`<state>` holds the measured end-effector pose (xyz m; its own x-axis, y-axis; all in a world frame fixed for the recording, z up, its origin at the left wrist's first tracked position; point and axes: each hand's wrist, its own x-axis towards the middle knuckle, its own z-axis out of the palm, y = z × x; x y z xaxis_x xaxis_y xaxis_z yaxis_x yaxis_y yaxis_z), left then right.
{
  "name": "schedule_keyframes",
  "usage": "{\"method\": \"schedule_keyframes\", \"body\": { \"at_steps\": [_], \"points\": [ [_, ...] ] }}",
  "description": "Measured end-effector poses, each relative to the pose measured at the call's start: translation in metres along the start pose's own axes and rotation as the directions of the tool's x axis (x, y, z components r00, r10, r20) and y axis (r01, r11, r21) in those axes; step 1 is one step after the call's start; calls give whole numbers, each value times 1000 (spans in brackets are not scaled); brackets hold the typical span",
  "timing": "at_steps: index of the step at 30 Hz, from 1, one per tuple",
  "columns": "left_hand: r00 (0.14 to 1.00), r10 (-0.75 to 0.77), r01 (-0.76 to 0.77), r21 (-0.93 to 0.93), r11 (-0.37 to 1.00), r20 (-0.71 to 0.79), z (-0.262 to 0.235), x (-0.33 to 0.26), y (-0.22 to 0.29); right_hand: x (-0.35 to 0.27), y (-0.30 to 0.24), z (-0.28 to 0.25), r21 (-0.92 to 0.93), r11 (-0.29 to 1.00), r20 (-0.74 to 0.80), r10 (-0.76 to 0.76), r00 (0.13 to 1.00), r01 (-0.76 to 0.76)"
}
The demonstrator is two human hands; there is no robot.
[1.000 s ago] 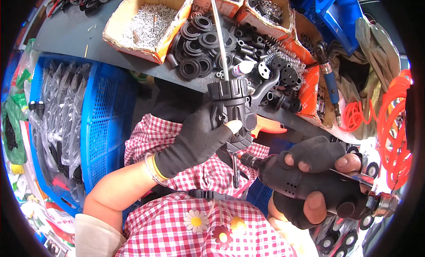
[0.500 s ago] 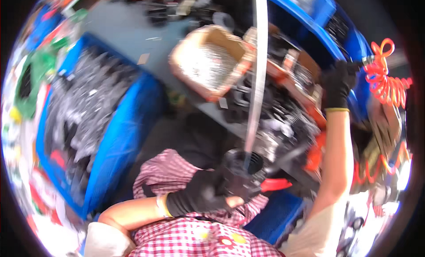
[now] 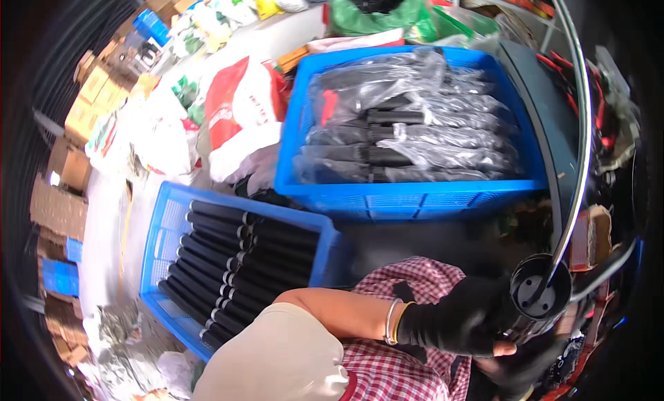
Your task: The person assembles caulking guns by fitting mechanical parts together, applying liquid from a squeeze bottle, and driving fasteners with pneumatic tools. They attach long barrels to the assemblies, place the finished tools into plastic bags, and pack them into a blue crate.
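My left hand, in a black glove with the thumb tip bare, is closed around a black round cup-like part. Small holes show in the floor of this part, and its open end faces up. A long thin metal rod rises from inside it, curved by the lens toward the upper right. Just below the part is my right hand, also in a black glove. Motion blurs it and the left hand partly covers it, so its grip cannot be made out.
A blue crate ahead holds plastic-wrapped black pieces. Left of me, a second blue crate contains rows of black tubes with pale ends. A grey tabletop runs along the right. Sacks and cardboard boxes stand farther left.
My view has swung left, bringing both crates into the middle. My right hand has come down from beside the orange coiled hose to just below the black part, still in my left hand.
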<state>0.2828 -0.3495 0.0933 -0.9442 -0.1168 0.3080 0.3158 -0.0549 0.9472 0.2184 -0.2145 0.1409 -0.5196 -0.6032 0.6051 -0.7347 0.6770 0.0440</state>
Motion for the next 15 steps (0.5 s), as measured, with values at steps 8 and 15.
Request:
{"method": "schedule_keyframes", "body": {
  "at_steps": [8, 15],
  "points": [
    [721, 114, 62, 228, 972, -683, -285, -155, -43, 6, -115, 30, 212, 899, -26, -386, 922, 383],
    [-321, 180, 940, -337, -62, -930, -365, -494, -150, 31, -172, 56, 429, 794, 153, -535, 831, 432]
  ]
}}
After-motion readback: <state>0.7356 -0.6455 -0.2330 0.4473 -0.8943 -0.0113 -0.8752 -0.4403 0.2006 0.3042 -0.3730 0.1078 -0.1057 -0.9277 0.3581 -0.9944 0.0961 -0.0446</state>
